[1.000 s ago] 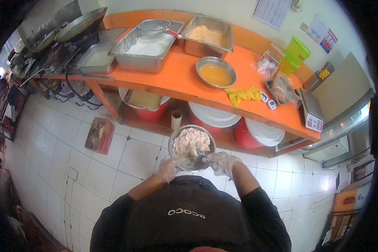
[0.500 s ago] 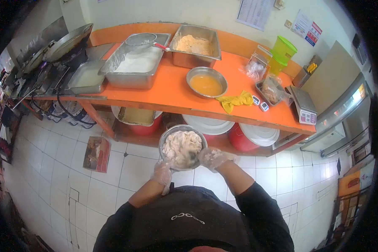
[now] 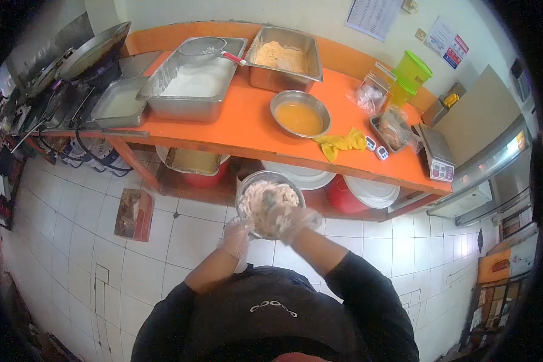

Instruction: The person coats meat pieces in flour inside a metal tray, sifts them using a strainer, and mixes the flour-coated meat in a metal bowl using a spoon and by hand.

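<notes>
A round metal bowl [image 3: 241, 208] is held in front of my body, below the level of the orange table. Pale, flour-coated pieces [image 3: 264, 199] fill it, and a darker patch shows among them. My left hand [image 3: 236, 239], in a clear plastic glove, grips the near left rim with its fingers closed. Over the near right part of the bowl is my right hand [image 3: 294, 223], gloved too. Motion smears its fingers, so whether they hold anything does not show.
On the orange table [image 3: 235, 130] stand a tray of white flour [image 3: 193, 78] with a sieve [image 3: 203, 46], a tray of orange-tinted powder [image 3: 282, 57], a bowl of orange liquid [image 3: 298, 118], a yellow cloth [image 3: 342, 145] and a scale [image 3: 434, 151]. Lidded red tubs [image 3: 350, 196] sit underneath.
My right hand has moved left from the bowl's right rim to over its contents. The bowl has shifted slightly right and up in view, with my left hand still on it.
</notes>
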A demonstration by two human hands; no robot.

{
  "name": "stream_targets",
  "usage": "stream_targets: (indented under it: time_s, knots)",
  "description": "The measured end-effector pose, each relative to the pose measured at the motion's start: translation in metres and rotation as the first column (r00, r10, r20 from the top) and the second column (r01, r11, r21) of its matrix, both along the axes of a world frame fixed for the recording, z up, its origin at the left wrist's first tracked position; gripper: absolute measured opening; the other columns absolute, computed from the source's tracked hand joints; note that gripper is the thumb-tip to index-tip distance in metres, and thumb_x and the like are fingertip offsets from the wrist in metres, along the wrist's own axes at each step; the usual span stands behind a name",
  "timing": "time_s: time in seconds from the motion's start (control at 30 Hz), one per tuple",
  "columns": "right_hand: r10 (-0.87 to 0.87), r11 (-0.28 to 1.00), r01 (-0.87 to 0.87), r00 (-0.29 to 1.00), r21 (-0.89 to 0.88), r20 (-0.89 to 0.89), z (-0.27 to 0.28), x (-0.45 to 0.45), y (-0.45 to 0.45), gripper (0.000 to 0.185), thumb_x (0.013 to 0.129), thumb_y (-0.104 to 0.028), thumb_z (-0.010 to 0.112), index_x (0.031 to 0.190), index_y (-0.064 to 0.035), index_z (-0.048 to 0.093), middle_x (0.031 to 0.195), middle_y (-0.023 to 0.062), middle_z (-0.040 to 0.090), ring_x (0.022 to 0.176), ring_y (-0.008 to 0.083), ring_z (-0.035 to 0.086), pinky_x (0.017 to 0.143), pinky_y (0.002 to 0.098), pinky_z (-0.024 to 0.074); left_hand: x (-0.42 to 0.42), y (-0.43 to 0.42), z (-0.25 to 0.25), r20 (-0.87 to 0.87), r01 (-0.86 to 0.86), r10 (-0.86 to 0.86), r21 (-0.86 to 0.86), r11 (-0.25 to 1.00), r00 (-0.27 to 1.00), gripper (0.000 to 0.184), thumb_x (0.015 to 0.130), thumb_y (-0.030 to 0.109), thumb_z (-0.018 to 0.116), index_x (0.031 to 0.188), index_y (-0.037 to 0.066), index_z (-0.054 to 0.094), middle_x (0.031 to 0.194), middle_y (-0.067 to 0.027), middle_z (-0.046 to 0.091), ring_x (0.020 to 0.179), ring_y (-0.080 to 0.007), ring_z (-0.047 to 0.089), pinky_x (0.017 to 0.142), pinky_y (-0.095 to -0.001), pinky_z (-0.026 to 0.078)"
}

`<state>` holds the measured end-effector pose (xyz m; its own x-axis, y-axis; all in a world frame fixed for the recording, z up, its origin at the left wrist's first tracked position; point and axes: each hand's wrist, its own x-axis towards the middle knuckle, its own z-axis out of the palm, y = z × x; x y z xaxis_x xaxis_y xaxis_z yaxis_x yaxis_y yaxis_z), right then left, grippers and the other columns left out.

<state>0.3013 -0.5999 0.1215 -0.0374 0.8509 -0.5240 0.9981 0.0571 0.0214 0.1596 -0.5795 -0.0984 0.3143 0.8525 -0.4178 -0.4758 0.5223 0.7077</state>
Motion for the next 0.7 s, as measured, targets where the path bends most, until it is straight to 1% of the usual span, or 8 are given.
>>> stream_targets:
  time_s: [0.1, 0.17, 0.27, 0.37, 0.47, 0.57, 0.63, 0.7]
  knots:
    - [0.294, 0.955, -0.285, 0.948, -0.084, 0.123, -0.047, -0.011, -0.02, 0.025, 0.077, -0.026, 0.05, 0.096, -0.0154, 0.061, 0.095, 0.0029, 0.061, 0.08, 0.019, 0.06, 0.059, 0.043, 0.0495, -0.017, 0.022, -0.048, 0.375, 0.06, -0.047, -0.024, 0.998, 0.926, 0.02, 0.077, 0.005, 0.05, 0.096, -0.001, 0.052, 0.084, -0.0124, 0.057, 0.075, -0.0216, 0.058, 0.063, -0.0337, 0.051]
    - [0.051, 0.998, -0.052, 0.998, -0.027, -0.033, -0.159, 0.017, 0.004, 0.028, 0.077, -0.027, 0.05, 0.102, -0.0161, 0.058, 0.099, 0.0048, 0.059, 0.084, 0.0187, 0.059, 0.066, 0.0403, 0.0492, -0.025, 0.022, -0.047, 0.719, 0.184, -0.073, -0.077, 0.98, 0.691, 0.019, 0.077, 0.006, 0.051, 0.094, 0.0, 0.052, 0.083, -0.0118, 0.057, 0.073, -0.0221, 0.059, 0.063, -0.0333, 0.051]
    - [0.188, 0.942, -0.157, 0.979, 0.297, -0.078, -0.144, 0.031, 0.019, 0.029, 0.078, -0.021, 0.047, 0.103, -0.0079, 0.055, 0.095, 0.0072, 0.059, 0.085, 0.0169, 0.059, 0.069, 0.0347, 0.0491, -0.006, 0.01, -0.008, 0.344, -0.026, 0.052, -0.078, 0.997, 0.937, 0.018, 0.078, 0.008, 0.05, 0.094, 0.0, 0.052, 0.084, -0.0124, 0.057, 0.071, -0.0224, 0.059, 0.061, -0.0335, 0.051]
    - [0.398, 0.751, -0.144, 0.877, 0.644, -0.269, -0.069, 0.03, 0.03, 0.036, 0.079, -0.027, 0.046, 0.11, -0.0089, 0.049, 0.099, 0.0063, 0.058, 0.089, 0.0187, 0.056, 0.077, 0.0317, 0.0458, -0.007, 0.004, 0.031, -0.166, 0.011, 0.041, 0.297, 0.955, 0.985, 0.016, 0.08, 0.01, 0.049, 0.091, 0.001, 0.054, 0.084, -0.0109, 0.058, 0.076, -0.0218, 0.058, 0.064, -0.0335, 0.05]
    - [0.173, 0.902, 0.053, 0.864, 0.427, -0.473, -0.008, 0.018, 0.028, 0.038, 0.08, -0.031, 0.046, 0.113, -0.0107, 0.048, 0.098, 0.0056, 0.058, 0.089, 0.0206, 0.057, 0.076, 0.0331, 0.0458, -0.016, 0.002, 0.06, -0.132, 0.027, -0.018, 0.068, 0.997, 0.991, 0.016, 0.079, 0.012, 0.049, 0.091, 0.005, 0.057, 0.087, -0.0103, 0.059, 0.083, -0.023, 0.057, 0.069, -0.0341, 0.047]
    - [0.282, 0.903, -0.02, 0.782, 0.43, -0.556, -0.114, 0.013, 0.027, 0.035, 0.077, -0.034, 0.042, 0.091, -0.0079, 0.061, 0.084, 0.0058, 0.061, 0.075, 0.0206, 0.058, 0.066, 0.036, 0.0483, -0.015, 0.002, 0.043, -0.27, 0.14, -0.057, 0.298, 0.944, 0.961, 0.014, 0.078, 0.011, 0.052, 0.089, 0.006, 0.059, 0.086, -0.0093, 0.059, 0.082, -0.0231, 0.057, 0.069, -0.0342, 0.045]
    - [0.219, 0.969, -0.229, 0.97, 0.097, 0.102, -0.022, -0.023, -0.006, 0.036, 0.076, -0.036, 0.043, 0.09, -0.0077, 0.061, 0.077, 0.0051, 0.061, 0.064, 0.02, 0.058, 0.058, 0.0392, 0.0482, -0.021, 0.003, 0.04, -0.461, 0.255, -0.095, 0.299, 0.92, 0.882, 0.013, 0.077, 0.01, 0.052, 0.088, 0.004, 0.058, 0.085, -0.0089, 0.059, 0.078, -0.023, 0.057, 0.068, -0.0346, 0.046]
    - [0.349, 0.928, -0.346, 0.937, 0.139, 0.002, -0.037, -0.006, -0.007, 0.034, 0.076, -0.035, 0.043, 0.09, -0.0093, 0.061, 0.078, 0.0044, 0.061, 0.064, 0.0188, 0.058, 0.057, 0.0384, 0.0475, -0.022, 0.004, 0.041, -0.479, 0.25, -0.106, 0.246, 0.936, 0.871, 0.013, 0.077, 0.008, 0.052, 0.087, 0.003, 0.058, 0.082, -0.0084, 0.059, 0.075, -0.0219, 0.057, 0.065, -0.0336, 0.046]
